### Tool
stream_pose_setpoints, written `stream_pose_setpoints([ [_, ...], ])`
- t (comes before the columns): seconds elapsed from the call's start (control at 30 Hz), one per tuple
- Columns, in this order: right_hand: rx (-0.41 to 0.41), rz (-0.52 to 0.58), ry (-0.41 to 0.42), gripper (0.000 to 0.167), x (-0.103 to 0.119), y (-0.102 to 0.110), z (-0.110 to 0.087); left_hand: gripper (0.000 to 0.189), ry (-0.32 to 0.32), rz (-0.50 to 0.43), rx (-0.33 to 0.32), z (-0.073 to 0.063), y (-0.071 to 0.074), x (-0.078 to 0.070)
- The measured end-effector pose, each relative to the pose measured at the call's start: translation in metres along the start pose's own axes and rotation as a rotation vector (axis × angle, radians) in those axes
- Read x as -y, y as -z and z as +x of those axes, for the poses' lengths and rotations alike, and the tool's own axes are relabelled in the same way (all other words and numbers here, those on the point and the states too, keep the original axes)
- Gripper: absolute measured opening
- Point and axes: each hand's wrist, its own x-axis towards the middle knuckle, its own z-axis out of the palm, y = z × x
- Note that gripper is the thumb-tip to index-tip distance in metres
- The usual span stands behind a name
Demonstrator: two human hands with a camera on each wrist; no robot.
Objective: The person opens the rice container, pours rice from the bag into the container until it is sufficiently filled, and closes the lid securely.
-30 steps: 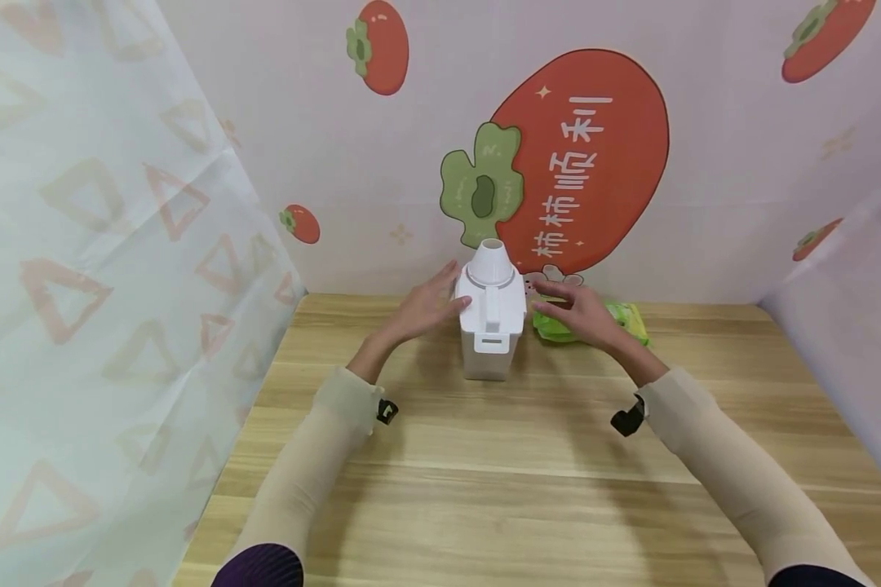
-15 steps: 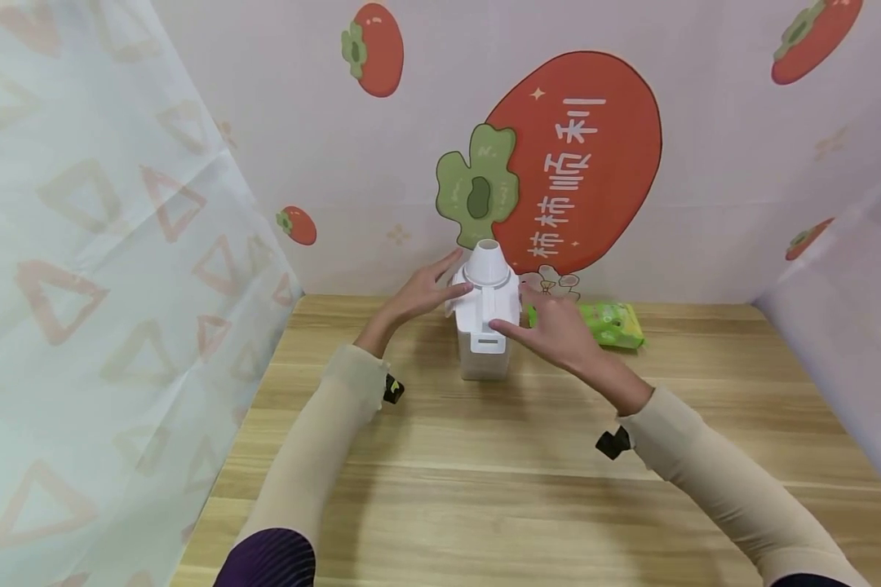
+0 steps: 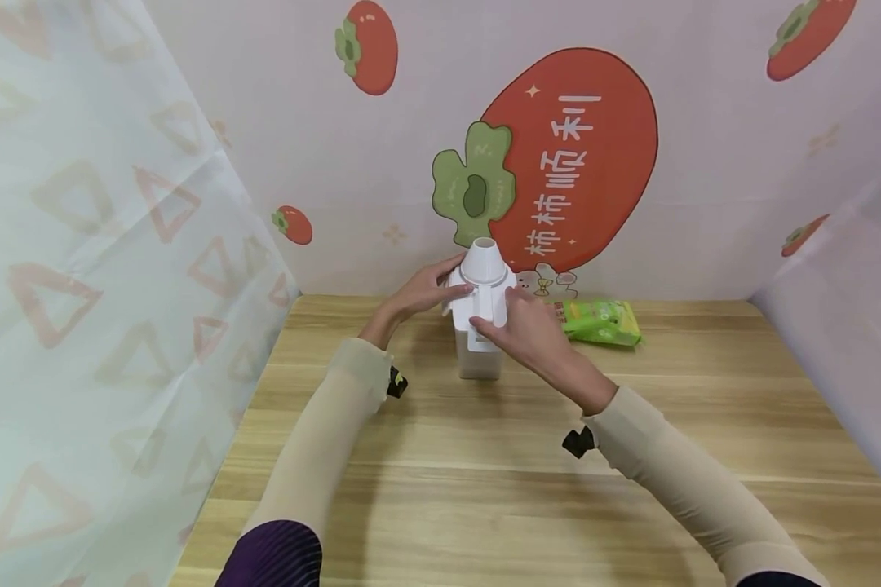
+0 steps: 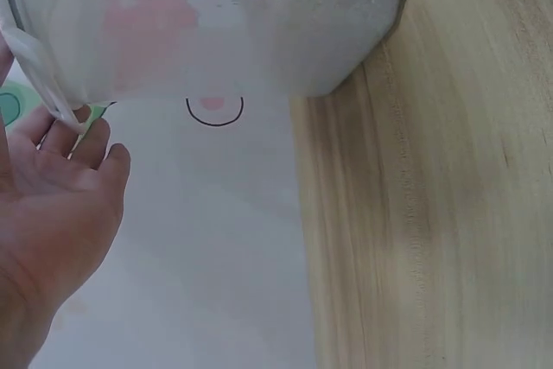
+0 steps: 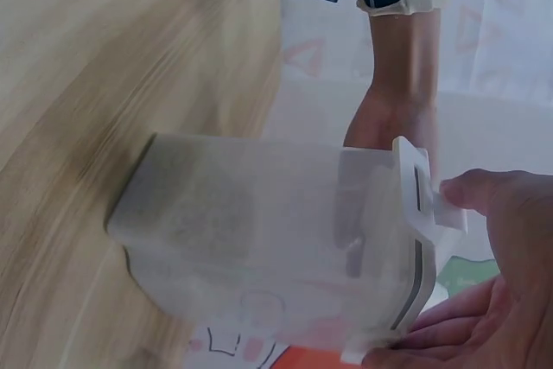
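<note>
A translucent white plastic storage container [image 3: 479, 364] stands upright on the table, a greyish grainy mass showing through its lower part. Its white lid [image 3: 493, 302] carries a cone-shaped cap [image 3: 483, 262] with a round opening. My left hand [image 3: 420, 293] holds the lid's left side, thumb on top. In the left wrist view its fingers curl at a white side flap [image 4: 39, 75] that sticks out from the container. From the right, my right hand [image 3: 532, 330] grips the lid, thumb near the front tab [image 5: 418, 192] and fingers along the side edge, seen in the right wrist view.
A green soft packet [image 3: 600, 324] lies on the wooden table [image 3: 448, 465], right of the container, against the back wall. Patterned sheets cover the back [image 3: 367, 171] and both sides. A dark wrist device [image 3: 578, 443] hangs below my right cuff.
My right hand has moved left from beside the container onto its lid. My left hand has moved slightly in against the lid, and the left side flap now sticks out. The container stays in place.
</note>
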Motion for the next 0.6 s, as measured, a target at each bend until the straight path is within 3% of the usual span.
stream_pose_setpoints([
  [0.3,0.028,0.05,0.007,0.065,-0.012,0.0,0.005,0.09,0.013,-0.028,0.006,-0.001,-0.002,0.002],
  [0.6,0.163,0.14,0.104,0.081,-0.037,0.011,0.02,0.106,-0.006,0.012,-0.01,-0.004,-0.004,0.003],
])
